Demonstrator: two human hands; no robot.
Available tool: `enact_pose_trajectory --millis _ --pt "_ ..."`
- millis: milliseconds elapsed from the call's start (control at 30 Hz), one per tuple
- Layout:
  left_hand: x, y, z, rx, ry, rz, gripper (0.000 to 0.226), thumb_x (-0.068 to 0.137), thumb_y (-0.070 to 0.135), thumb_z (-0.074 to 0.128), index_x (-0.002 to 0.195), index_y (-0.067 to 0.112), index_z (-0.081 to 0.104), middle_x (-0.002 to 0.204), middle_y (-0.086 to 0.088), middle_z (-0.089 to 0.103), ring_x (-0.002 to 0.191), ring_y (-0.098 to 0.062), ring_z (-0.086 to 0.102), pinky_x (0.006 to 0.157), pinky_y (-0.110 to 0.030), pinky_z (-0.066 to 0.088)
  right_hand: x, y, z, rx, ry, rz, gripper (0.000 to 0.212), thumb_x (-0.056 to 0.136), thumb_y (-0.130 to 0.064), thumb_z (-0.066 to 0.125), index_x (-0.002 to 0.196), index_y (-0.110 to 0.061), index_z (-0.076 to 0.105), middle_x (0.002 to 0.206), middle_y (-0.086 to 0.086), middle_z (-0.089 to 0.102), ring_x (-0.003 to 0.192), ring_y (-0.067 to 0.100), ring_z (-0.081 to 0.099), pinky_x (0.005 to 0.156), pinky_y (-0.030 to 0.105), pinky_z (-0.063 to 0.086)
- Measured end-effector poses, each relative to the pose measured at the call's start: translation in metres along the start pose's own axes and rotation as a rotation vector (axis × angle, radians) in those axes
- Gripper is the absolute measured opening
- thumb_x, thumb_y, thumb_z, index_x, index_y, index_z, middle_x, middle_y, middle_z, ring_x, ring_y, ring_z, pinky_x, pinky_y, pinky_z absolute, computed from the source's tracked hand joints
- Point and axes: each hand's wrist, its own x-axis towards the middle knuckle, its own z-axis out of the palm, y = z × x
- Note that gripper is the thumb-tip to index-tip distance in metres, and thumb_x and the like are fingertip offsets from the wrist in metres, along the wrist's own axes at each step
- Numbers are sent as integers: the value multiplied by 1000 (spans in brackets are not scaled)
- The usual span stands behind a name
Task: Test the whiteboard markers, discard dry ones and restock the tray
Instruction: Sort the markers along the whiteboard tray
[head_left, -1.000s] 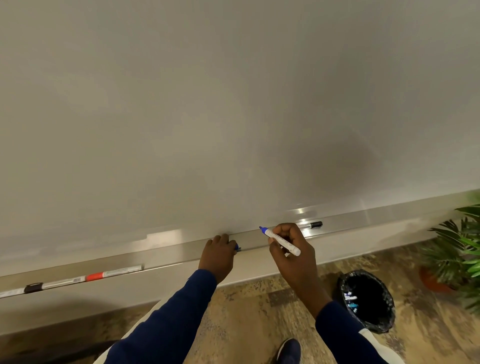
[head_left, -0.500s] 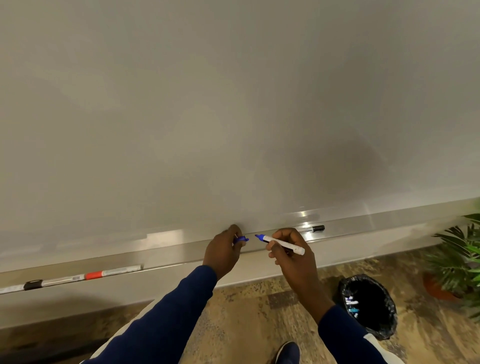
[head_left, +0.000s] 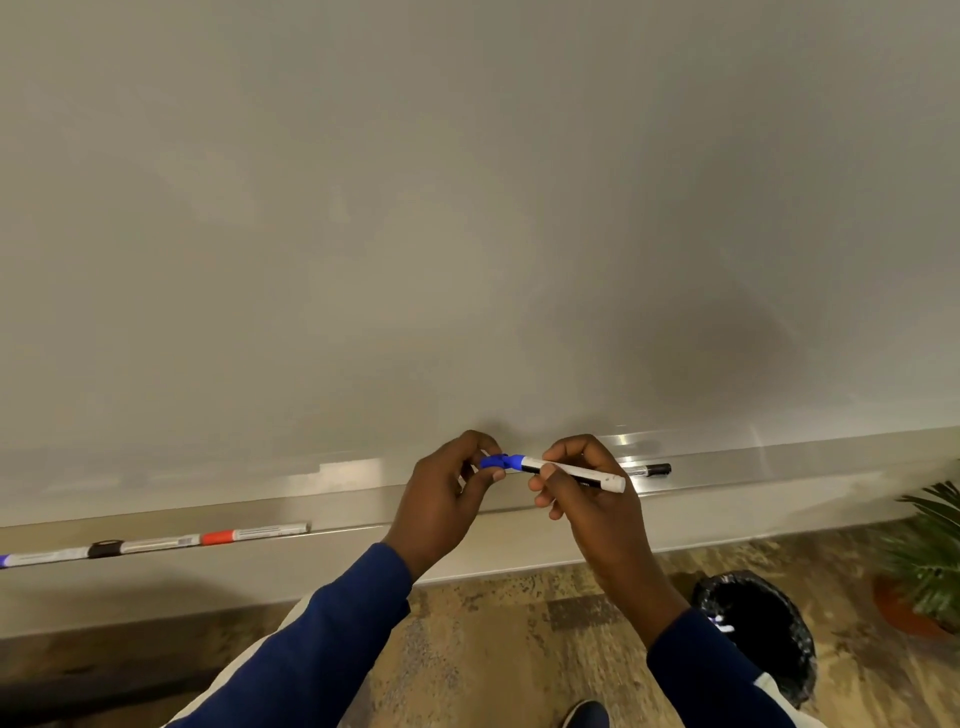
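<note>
Two hands meeting, right hand (head_left: 597, 499) gripping white blue-tipped marker (head_left: 571, 472), left hand (head_left: 447, 493) pinching its blue cap (head_left: 493, 461) at the tip.

My left-hand fingers (head_left: 480, 470) cover most of the blue cap (head_left: 497, 461), so I cannot tell whether it touches the marker's (head_left: 571, 472) tip. A marker at the tray's (head_left: 779, 457) left end (head_left: 5, 560) is cut off by the picture's edge. The plant (head_left: 930, 561) is blurred and cropped on the right. The bits inside the bin (head_left: 758, 629) are too small to identify.
</note>
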Motion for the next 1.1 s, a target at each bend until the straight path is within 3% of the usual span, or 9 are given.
enact_pose_trajectory --millis 167,533,800,900,967,1100 --pt "-8 5 -13 0 47 17 10 97 22 65 103 30 63 95 17 66 84 -14 59 64 -23 48 -3 -5 9 -6 -30 -41 7 96 -4 64 97 -10 65 84 11 75 74 22 72 63 23 54" --pt "-21 12 -41 -34 136 -15 8 97 18 64 104 21 66 93 17 66 83 -13 59 67 -11 43 -8 -8 23 35 -31 -60 6 97 -7 62 100 -11 65 82 11 75 71 26 70 63 36 56" --pt "-32 24 -51 -34 122 13 17 97 14 65 110 24 68 101 14 68 87 -16 62 72 -21 50 -16 -9 41 -37 -93 -148 8 96 -8 65 100 -15 64 86 7 75 75 25 72 66 35 58" --pt "-40 32 -55 -36 93 -34 25 95 40 61 118 31 62 109 18 64 99 -11 61 77 -17 47 -19 -9 46 -133 -98 -262 13 93 -29 69 102 -22 63 89 -1 72 78 24 71 68 38 60" --pt "-46 37 -56 4 50 -43 50 87 65 58 124 31 57 113 20 59 105 -7 58 85 -13 43 -22 -8 50 -221 -134 -360 23 91 -38 66 103 -19 61 88 -8 70 78 18 69 65 32 58" --pt "-53 41 -56 158 6 -35 97 59 92 61 130 25 53 119 16 53 111 -3 53 98 -23 41 -32 -3 64 -236 -237 -379 13 93 -15 68 103 -13 59 81 -12 64 70 12 64 63 20 51"
